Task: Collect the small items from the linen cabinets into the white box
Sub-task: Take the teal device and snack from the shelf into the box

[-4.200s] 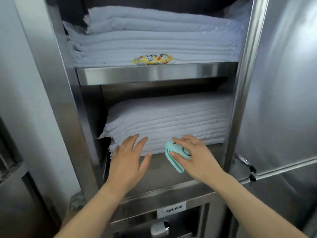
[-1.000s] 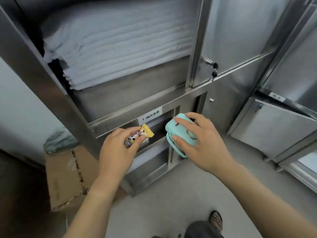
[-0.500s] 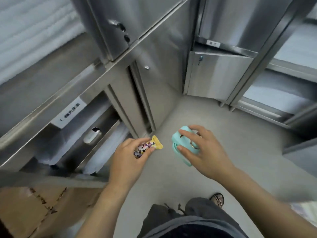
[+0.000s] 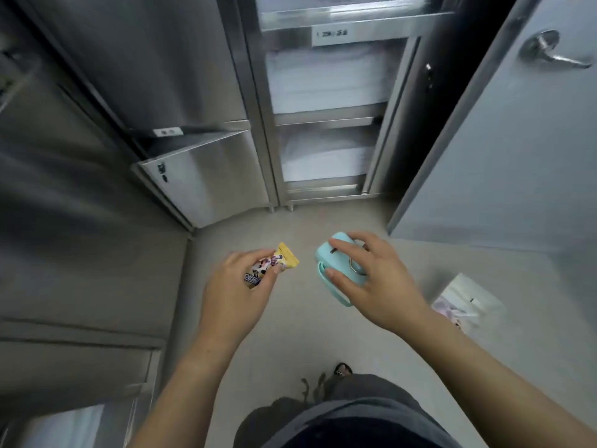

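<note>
My left hand (image 4: 237, 292) pinches a small yellow snack packet (image 4: 277, 262) with a cartoon print, its yellow end sticking out past my fingers. My right hand (image 4: 371, 282) grips a mint-green oval gadget (image 4: 332, 263) with a metal ring on it, fingers spread over its top. Both hands hover above the grey floor, a hand's width apart. On the floor at the right lies a white box (image 4: 466, 302), blurred, with some small things inside.
Stainless steel linen cabinets (image 4: 200, 176) stand to the left and ahead; one open bay (image 4: 326, 124) shows stacked white linen. A grey door (image 4: 517, 140) with a lever handle is ajar at the right. My legs and a shoe (image 4: 342, 370) are below.
The view has swung right and down, away from the first cabinet toward the floor and the white box. My left hand picked up the snack packet; both hands still carry their items.
</note>
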The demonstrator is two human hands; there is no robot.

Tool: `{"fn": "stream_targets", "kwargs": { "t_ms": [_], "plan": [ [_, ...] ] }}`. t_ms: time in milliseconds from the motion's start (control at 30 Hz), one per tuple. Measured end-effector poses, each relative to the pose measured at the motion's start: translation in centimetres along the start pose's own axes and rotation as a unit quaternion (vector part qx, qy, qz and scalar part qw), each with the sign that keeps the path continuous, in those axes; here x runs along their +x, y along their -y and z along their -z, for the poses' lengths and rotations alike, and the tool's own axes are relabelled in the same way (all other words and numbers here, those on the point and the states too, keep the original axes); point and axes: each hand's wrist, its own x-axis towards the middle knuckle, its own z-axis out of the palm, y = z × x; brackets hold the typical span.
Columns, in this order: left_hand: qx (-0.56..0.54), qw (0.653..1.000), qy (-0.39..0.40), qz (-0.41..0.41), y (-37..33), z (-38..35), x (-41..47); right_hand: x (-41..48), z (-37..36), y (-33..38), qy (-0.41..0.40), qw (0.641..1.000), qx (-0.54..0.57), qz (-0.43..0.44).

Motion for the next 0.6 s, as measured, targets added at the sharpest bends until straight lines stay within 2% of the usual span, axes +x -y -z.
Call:
{"fn": "stream_targets", "kwargs": {
  "t_ms": [367,600],
  "plan": [
    [0.005,0.980,0.138,-0.142,-6.8,-8.5,17.6,8.4,4.5,-8.4,-0.117,0.981,0.017,-0.152],
    [-0.009,0.925,0.270,-0.267,-12.3,-14.3,28.1,12.1,8.2,-10.5,-0.234,0.929,0.005,-0.286]
  ]
}}
